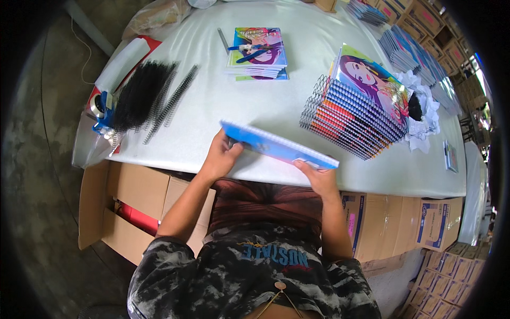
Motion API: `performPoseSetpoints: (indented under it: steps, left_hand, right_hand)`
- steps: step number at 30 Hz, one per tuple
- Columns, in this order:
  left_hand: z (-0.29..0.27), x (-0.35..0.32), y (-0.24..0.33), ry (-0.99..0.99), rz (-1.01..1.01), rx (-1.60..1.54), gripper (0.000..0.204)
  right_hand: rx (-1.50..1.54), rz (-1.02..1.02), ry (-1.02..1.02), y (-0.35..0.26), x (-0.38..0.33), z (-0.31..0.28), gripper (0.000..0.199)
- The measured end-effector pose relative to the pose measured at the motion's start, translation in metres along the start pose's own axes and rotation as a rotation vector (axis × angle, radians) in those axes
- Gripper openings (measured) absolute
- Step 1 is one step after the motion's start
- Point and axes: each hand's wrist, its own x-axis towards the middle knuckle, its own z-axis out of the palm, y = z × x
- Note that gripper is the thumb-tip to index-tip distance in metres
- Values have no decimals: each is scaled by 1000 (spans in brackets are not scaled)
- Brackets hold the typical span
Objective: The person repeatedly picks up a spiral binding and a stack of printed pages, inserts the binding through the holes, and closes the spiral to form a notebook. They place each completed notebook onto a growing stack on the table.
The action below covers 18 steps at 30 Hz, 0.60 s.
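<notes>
“While we have the blue notebook [281,148] over the near edge of the counter [287,111], how are we gripping it?”

“With both hands. Our left hand [220,155] is closed on its nine o'clock end, thumb pressed on the face towards us. Our right hand [320,178] pinches the end nearer four o'clock, also with the thumb on top. Most of our fingers are hidden behind it, and we can't tell whether the book touches the cloth.”

“Which step would we call this?”

“We'd judge that we're lining up a single book for its binding. Its far edge, towards twelve o'clock, seems to carry a row of small holes, and we see no coil in it (it's blurred, so we wouldn't swear to that).”

“And what lies round it?”

“Loose black coils [146,95] at ten o'clock, with a blue tape dispenser [108,109] just beside them. A short stack of notebooks [260,40] sits at twelve, and a tall pile of coil-bound notebooks [358,119] at two.”

“So what does our next move call for?”

“If we're reading it right, squared pages, the holed edge held steady, and one hand freed to reach towards ten o'clock for a coil.”
</notes>
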Motion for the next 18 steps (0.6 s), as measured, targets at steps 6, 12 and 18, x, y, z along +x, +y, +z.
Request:
performPoseSetpoints:
  steps: [6,12,18]
  left_hand:
    - [-48,40,6,-79,255,946,36]
    - [-159,93,-2,652,-38,1662,33]
    - [-174,94,25,700,-31,1455,29]
  right_hand:
    - [-4,-92,-41,-8,12,-17,35]
    - [-2,-151,-8,-21,7,-9,30]
    - [-54,-240,-59,-18,8,-17,27]
